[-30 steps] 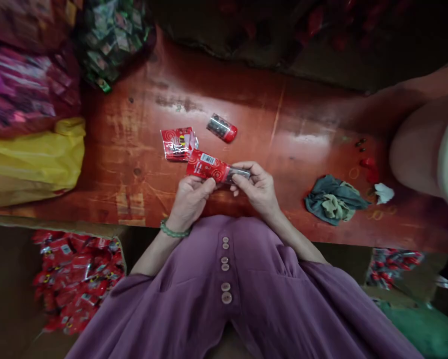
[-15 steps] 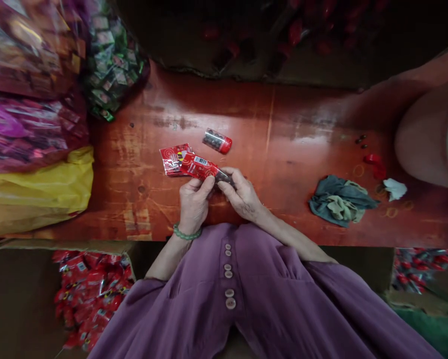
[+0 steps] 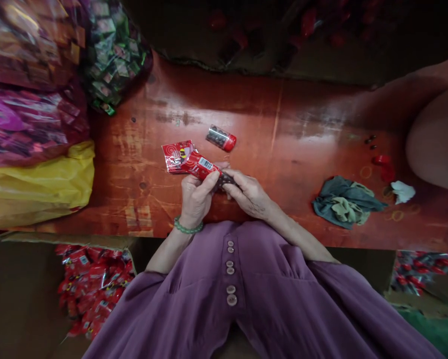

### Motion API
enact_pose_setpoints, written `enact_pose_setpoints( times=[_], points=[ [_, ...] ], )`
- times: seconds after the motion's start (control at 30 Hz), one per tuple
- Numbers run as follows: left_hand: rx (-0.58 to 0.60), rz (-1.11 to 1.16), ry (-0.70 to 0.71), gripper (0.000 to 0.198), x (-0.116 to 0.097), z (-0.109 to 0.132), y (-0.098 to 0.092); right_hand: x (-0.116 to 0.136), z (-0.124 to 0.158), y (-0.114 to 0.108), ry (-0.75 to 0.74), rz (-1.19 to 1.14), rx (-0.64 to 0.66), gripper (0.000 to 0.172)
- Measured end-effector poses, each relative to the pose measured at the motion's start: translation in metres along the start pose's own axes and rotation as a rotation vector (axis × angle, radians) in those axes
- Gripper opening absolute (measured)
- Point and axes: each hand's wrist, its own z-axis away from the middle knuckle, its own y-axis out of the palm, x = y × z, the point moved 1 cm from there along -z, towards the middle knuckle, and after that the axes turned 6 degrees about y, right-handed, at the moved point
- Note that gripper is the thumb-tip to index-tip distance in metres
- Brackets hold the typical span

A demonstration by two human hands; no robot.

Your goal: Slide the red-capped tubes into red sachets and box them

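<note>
Low over the table, my left hand (image 3: 198, 197), with a green bead bracelet at the wrist, pinches a red printed plastic sleeve (image 3: 200, 163) with a barcode on it. My right hand (image 3: 252, 193) has its fingers closed on a clear tube of dark balls (image 3: 227, 181), whose upper end meets the sleeve's lower end. How far the tube sits inside the sleeve is hidden by the fingers. Just beyond the left hand lies a small stack of flat red sleeves (image 3: 173, 158). A second clear tube with a red cap (image 3: 221, 138) lies on its side above my hands.
Bulging bags of small packets (image 3: 115, 60) and a yellow bag (image 3: 44, 184) line the left. A dark carton (image 3: 209, 62) spans the back. To the right are a crumpled cloth (image 3: 347, 202), a red cap (image 3: 384, 167) and a pale bucket (image 3: 437, 142). A carton of red-wrapped pieces (image 3: 97, 284) stands below.
The view has shifted slightly. My right hand has turned a little at the tube, and my left thumb now lies further along the sleeve. Both hands keep their hold.
</note>
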Motion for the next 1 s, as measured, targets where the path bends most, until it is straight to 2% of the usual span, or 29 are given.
enact_pose_setpoints(
  times=[0.13,0.27,0.53,0.7,0.87,1.0],
  points=[
    [-0.002,-0.009,-0.027,0.033,-0.003,0.001,0.000,0.002,-0.001,0.001,0.040,-0.146,-0.029,0.020],
    [-0.095,0.048,0.004,0.041,-0.002,0.006,0.002,-0.001,0.001,0.006,0.098,-0.267,-0.035,0.017],
    [-0.145,0.011,0.034,0.047,0.000,0.018,0.011,-0.003,0.008,0.024,0.095,-0.569,-0.008,0.028],
    [-0.119,0.024,0.120,0.046,-0.007,0.021,0.006,0.008,0.012,0.027,0.106,-0.507,-0.054,0.033],
    [-0.108,0.004,0.098,0.043,0.000,0.030,0.006,0.012,0.014,0.029,0.082,-0.472,-0.108,0.033],
    [-0.075,0.018,0.107,0.040,0.003,0.035,0.003,0.017,0.012,0.031,0.068,-0.473,-0.085,0.032]
  ],
)
